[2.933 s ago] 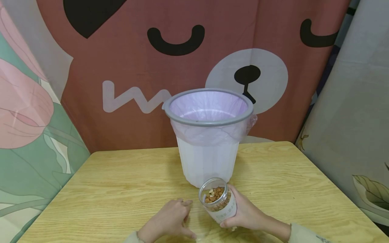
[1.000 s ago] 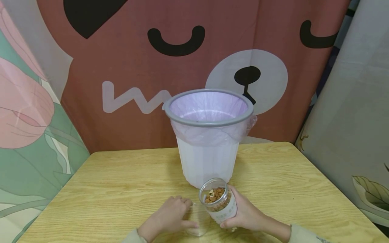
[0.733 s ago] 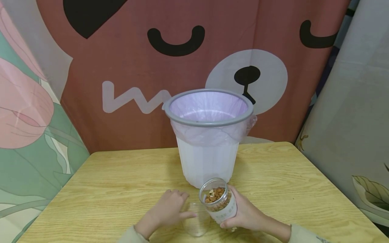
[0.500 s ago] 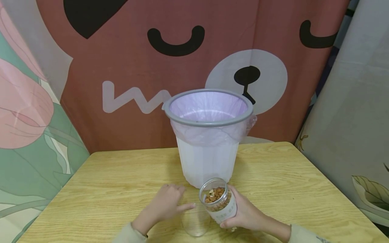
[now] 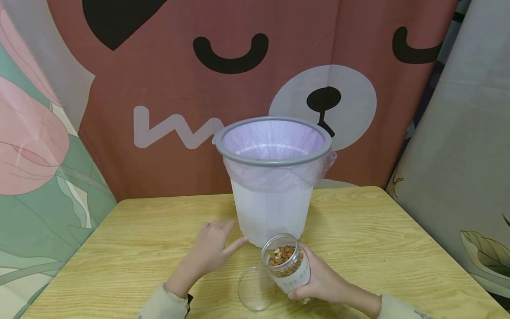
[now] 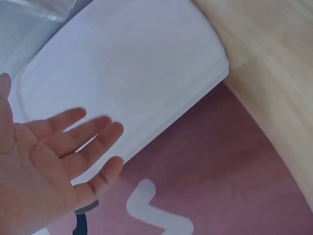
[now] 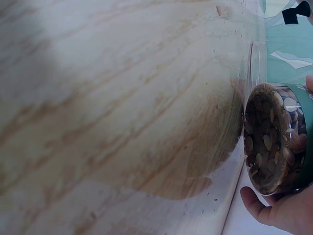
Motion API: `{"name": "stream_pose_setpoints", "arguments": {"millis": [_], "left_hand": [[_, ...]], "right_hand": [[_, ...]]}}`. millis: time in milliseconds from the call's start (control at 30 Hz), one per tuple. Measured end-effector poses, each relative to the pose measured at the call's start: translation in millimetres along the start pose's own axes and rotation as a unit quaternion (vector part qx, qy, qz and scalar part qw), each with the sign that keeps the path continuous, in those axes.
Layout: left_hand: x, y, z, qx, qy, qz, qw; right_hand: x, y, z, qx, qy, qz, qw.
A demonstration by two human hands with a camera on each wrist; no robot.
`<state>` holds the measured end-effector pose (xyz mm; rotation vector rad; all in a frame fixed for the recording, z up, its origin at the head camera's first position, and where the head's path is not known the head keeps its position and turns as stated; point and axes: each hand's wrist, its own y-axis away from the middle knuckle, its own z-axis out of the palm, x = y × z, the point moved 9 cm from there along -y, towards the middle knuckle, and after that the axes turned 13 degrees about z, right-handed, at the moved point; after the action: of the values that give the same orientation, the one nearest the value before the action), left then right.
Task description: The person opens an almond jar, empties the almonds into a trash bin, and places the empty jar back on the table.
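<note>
My right hand [image 5: 320,277] grips a clear jar [image 5: 295,279] with a pale label, tilted so its uncovered mouth faces up and to the left. Brown nuts [image 5: 282,255] lie inside it, and they also show through its base in the right wrist view. Flat on the table beside the jar is a clear round lid [image 5: 255,290]. My left hand [image 5: 209,250] is held up just left of a white trash bin [image 5: 275,208], fingers spread and holding nothing. The left wrist view shows its bare palm near the bin wall [image 6: 146,58].
The bin stands upright on the wooden table [image 5: 159,239], lined with a thin purple bag [image 5: 275,175] under a grey rim [image 5: 275,162]. A reddish printed curtain [image 5: 167,168] hangs behind the table. A small pale crumb [image 5: 306,301] lies below the right hand.
My left hand has let go of the clear lid, leaving it on the table, and moved away forward and left toward the bin. The right hand and jar have stayed put.
</note>
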<state>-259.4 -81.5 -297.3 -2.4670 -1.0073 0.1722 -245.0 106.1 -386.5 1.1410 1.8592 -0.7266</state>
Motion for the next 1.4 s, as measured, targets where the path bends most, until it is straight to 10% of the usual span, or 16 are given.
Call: {"name": "stream_pose_setpoints", "arguments": {"millis": [400,1400], "left_hand": [[-22.4,-6.9,-46.3,0.09,-0.02,-0.017,0.9956],[-45.5,-46.7,-84.3,0.131,-0.039,-0.02,0.9904]], "right_hand": [[0,1,0,-0.003,-0.01,0.003,1.0],[0,0,0,-0.015,-0.025,-0.005,1.0]]}}
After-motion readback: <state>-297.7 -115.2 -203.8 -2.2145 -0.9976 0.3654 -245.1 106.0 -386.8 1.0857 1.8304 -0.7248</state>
